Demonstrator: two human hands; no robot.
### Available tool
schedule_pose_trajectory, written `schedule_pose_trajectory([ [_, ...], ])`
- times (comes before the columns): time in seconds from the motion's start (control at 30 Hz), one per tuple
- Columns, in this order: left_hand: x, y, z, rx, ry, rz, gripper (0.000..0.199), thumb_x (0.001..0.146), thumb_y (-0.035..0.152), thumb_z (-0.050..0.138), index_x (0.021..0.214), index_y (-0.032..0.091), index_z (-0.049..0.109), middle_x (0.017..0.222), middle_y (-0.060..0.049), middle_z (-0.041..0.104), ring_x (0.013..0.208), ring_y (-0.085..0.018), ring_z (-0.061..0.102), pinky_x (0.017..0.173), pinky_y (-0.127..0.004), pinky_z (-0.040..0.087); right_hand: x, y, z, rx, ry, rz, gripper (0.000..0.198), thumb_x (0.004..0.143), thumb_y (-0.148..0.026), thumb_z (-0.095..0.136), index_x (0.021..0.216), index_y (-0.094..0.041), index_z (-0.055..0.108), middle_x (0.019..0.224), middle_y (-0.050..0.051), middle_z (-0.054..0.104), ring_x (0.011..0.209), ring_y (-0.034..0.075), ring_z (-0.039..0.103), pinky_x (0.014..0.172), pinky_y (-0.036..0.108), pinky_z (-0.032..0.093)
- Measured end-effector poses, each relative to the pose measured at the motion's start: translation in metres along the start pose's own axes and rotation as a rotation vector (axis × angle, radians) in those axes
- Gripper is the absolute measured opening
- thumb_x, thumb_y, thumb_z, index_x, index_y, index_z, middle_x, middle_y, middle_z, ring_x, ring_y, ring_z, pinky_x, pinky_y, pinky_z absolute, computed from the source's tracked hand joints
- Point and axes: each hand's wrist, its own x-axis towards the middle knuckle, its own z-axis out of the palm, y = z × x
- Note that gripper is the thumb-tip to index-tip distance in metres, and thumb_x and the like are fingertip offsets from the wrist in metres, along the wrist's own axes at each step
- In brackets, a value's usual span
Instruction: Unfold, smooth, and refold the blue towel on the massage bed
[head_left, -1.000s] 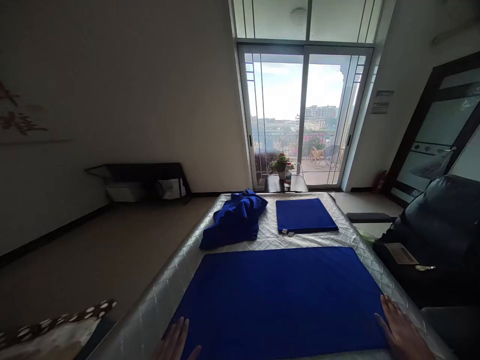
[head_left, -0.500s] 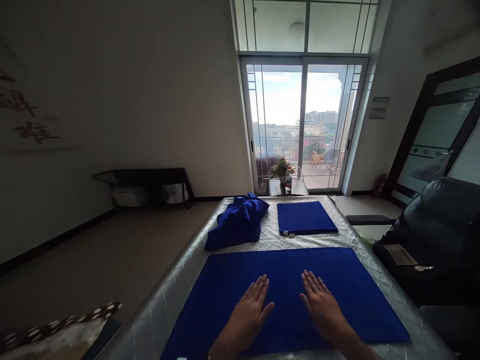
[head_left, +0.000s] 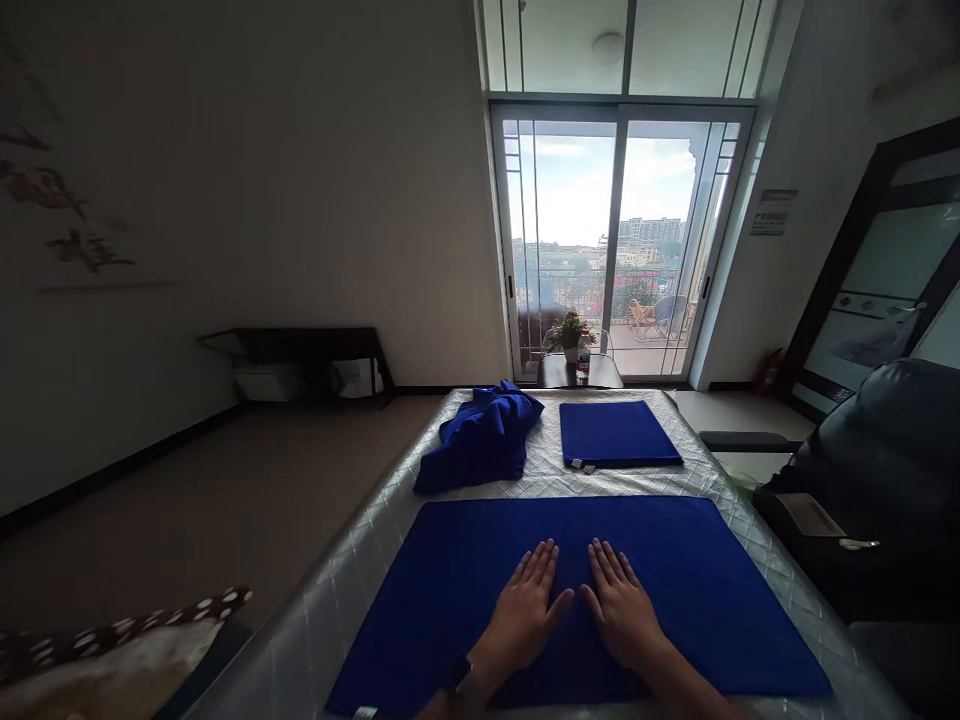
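Note:
A blue cloth (head_left: 435, 590) lies spread flat on a silvery quilted mattress (head_left: 330, 600), a white tag at its near left corner. On the middle of this cloth rest my left hand (head_left: 527, 605) and my right hand (head_left: 621, 605), side by side with a small gap between them. Both palms face down, fingers stretched out, and neither hand holds anything. Beyond the spread cloth, a crumpled blue cloth (head_left: 484, 440) lies in a heap on the left. A neatly folded blue cloth (head_left: 619, 433) with small white tags along its near edge lies to the right.
A small dark table (head_left: 555, 374) at the mattress's far end bears a potted plant (head_left: 568, 335) and a bottle (head_left: 583, 360). At the right stands a black armchair (head_left: 892, 450). A polka-dot fabric (head_left: 120, 635) shows at lower left.
My hands have drawn closer together over the spread cloth, the left moving right and the right moving slightly left. The camera view has shifted a little. The cloths lie as before.

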Motion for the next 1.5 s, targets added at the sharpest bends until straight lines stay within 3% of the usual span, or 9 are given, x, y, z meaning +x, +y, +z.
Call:
schedule_pose_trajectory([
  [0.17, -0.047, -0.093, -0.014, 0.041, 0.011, -0.262, 0.075, 0.104, 0.063, 0.025, 0.161, 0.015, 0.027, 0.167, -0.011, 0.031, 0.155, -0.028, 0.028, 0.125, -0.052, 0.030, -0.020, 0.109, -0.004, -0.106, 0.112, 0.219, 0.071, 0.102, -0.053, 0.018, 0.160, -0.014, 0.032, 0.169, 0.007, 0.026, 0.157, 0.024, 0.019, 0.128, 0.048, 0.019],
  [0.3, -0.098, -0.170, -0.016, 0.087, 0.141, -0.456, 0.078, 0.102, 0.066, 0.024, 0.161, 0.016, 0.031, 0.164, -0.014, 0.039, 0.152, -0.032, 0.035, 0.122, -0.056, 0.033, -0.045, 0.205, -0.004, -0.179, 0.259, 0.351, 0.070, 0.100, -0.042, 0.014, 0.157, -0.007, 0.038, 0.166, 0.014, 0.033, 0.156, 0.025, 0.023, 0.126, 0.050, 0.027],
  [0.43, -0.127, -0.202, -0.014, 0.104, 0.193, -0.456, 0.079, 0.100, 0.068, 0.023, 0.160, 0.018, 0.035, 0.160, -0.014, 0.046, 0.149, -0.033, 0.041, 0.119, -0.055, 0.037, -0.056, 0.242, -0.005, -0.210, 0.250, 0.401, 0.074, 0.098, -0.041, 0.012, 0.156, -0.001, 0.036, 0.166, 0.016, 0.032, 0.155, 0.026, 0.027, 0.126, 0.048, 0.027],
  [0.57, -0.113, -0.196, -0.022, 0.133, 0.120, -0.551, 0.088, 0.097, 0.073, 0.021, 0.157, 0.011, 0.040, 0.160, -0.019, 0.045, 0.148, -0.036, 0.041, 0.120, -0.057, 0.035, -0.044, 0.226, -0.013, -0.263, 0.199, 0.436, 0.075, 0.096, -0.043, 0.014, 0.153, -0.005, 0.045, 0.164, 0.016, 0.037, 0.154, 0.028, 0.027, 0.126, 0.051, 0.024],
  [0.67, -0.071, -0.163, -0.033, 0.124, 0.040, -0.607, 0.093, 0.097, 0.074, 0.020, 0.155, 0.004, 0.039, 0.163, -0.022, 0.037, 0.151, -0.036, 0.034, 0.122, -0.057, 0.031, -0.018, 0.178, -0.024, -0.236, 0.208, 0.368, 0.071, 0.097, -0.043, 0.016, 0.152, -0.013, 0.049, 0.165, 0.013, 0.036, 0.155, 0.025, 0.023, 0.126, 0.046, 0.022],
  [0.87, 0.044, -0.047, -0.028, 0.030, 0.073, -0.140, 0.072, 0.106, 0.059, 0.020, 0.155, 0.012, 0.042, 0.161, -0.015, 0.043, 0.152, -0.026, 0.035, 0.125, -0.047, 0.032, 0.061, 0.041, -0.039, 0.009, 0.081, 0.048, 0.066, 0.102, -0.045, 0.020, 0.159, -0.014, 0.036, 0.167, 0.008, 0.031, 0.156, 0.022, 0.022, 0.128, 0.043, 0.018],
  [1.0, 0.090, -0.010, -0.008, -0.008, 0.120, -0.033, 0.066, 0.107, 0.054, 0.023, 0.155, 0.014, 0.044, 0.158, -0.015, 0.048, 0.150, -0.026, 0.039, 0.123, -0.048, 0.036, 0.090, 0.006, -0.026, 0.046, -0.011, -0.046, 0.066, 0.103, -0.044, 0.018, 0.160, -0.012, 0.031, 0.168, 0.008, 0.028, 0.157, 0.020, 0.019, 0.128, 0.042, 0.014],
  [1.33, 0.092, -0.021, 0.007, -0.047, 0.071, -0.050, 0.070, 0.106, 0.059, 0.022, 0.158, 0.016, 0.037, 0.162, -0.014, 0.042, 0.153, -0.026, 0.033, 0.124, -0.050, 0.032, 0.093, 0.017, -0.015, 0.027, -0.017, -0.052, 0.066, 0.104, -0.046, 0.019, 0.161, -0.015, 0.026, 0.168, 0.007, 0.027, 0.157, 0.019, 0.017, 0.129, 0.042, 0.013],
  [1.5, 0.063, -0.083, -0.010, 0.006, 0.036, -0.206, 0.072, 0.105, 0.061, 0.022, 0.158, 0.015, 0.038, 0.163, -0.014, 0.040, 0.153, -0.026, 0.032, 0.125, -0.050, 0.029, 0.081, 0.069, -0.021, -0.019, -0.001, 0.028, 0.069, 0.103, -0.051, 0.018, 0.161, -0.015, 0.026, 0.169, 0.005, 0.026, 0.157, 0.019, 0.017, 0.129, 0.042, 0.014],
])
